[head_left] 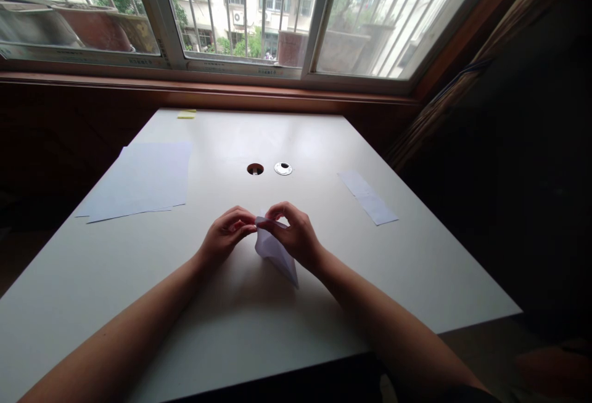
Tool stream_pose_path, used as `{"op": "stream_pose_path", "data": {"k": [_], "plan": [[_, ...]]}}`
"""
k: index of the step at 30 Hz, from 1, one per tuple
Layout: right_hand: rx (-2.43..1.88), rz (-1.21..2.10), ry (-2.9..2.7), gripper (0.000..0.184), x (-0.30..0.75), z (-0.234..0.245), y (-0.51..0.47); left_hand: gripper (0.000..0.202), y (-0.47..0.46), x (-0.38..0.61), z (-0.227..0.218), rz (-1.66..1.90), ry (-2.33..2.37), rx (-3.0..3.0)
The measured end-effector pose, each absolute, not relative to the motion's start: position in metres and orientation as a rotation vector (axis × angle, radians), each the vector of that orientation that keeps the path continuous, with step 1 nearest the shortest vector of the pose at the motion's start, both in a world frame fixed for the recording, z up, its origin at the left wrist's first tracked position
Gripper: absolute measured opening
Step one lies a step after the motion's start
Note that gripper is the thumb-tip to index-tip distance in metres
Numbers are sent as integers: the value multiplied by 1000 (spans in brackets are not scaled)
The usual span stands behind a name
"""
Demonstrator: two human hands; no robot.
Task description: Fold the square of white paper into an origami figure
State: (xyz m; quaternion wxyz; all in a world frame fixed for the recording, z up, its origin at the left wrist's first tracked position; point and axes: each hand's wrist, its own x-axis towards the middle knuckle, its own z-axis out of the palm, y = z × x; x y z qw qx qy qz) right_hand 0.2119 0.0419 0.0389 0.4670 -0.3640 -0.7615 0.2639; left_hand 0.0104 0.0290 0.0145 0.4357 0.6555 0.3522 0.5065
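A folded sheet of white paper (276, 251) is held up between both hands, over the middle of the white table (222, 323). Its pointed lower end hangs down to the right, near the tabletop. My left hand (230, 230) pinches the paper's upper left edge between thumb and fingertips. My right hand (296, 233) grips the top from the other side, with thumb and fingers closed on it. The fingertips of the two hands are close together. Part of the paper is hidden behind the right hand.
Several loose paper sheets (148, 175) lie at the left. A narrow paper strip (369, 198) lies at the right. Yellow sticky notes (187, 114) sit at the far edge. A round hole (255, 169) and a silver grommet (283, 169) are mid-table. Behind stands a barred window (245, 15).
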Motion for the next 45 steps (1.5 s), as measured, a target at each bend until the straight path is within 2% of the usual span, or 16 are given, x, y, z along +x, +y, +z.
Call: {"op": "stream_pose_path", "data": {"k": [17,23,27,28,31,36,38,41,45], "plan": [[-748,624,-1973,21,214,41,43,5,17,17,26,1394,936,1784],[-718,717,-1929,38,232,40,44,4,18,14,27,1554,1070,1746],[-804,800,-2003,73,246,19,43,5,19,12,27,1633,1158,1722],[-855,821,-2017,77,249,12,43,6,18,12,27,1643,1186,1725],[-962,895,-2010,70,252,-4,42,10,17,12,29,1653,1265,1731],[-904,802,-2075,25,249,-4,43,13,16,12,32,1653,1336,1748],[-899,725,-2157,16,248,-2,43,15,16,13,33,1652,1357,1750],[-947,670,-2184,19,245,-3,44,16,16,13,34,1647,1375,1758],[-957,677,-2132,37,241,-8,45,17,16,13,33,1646,1399,1757]]}}
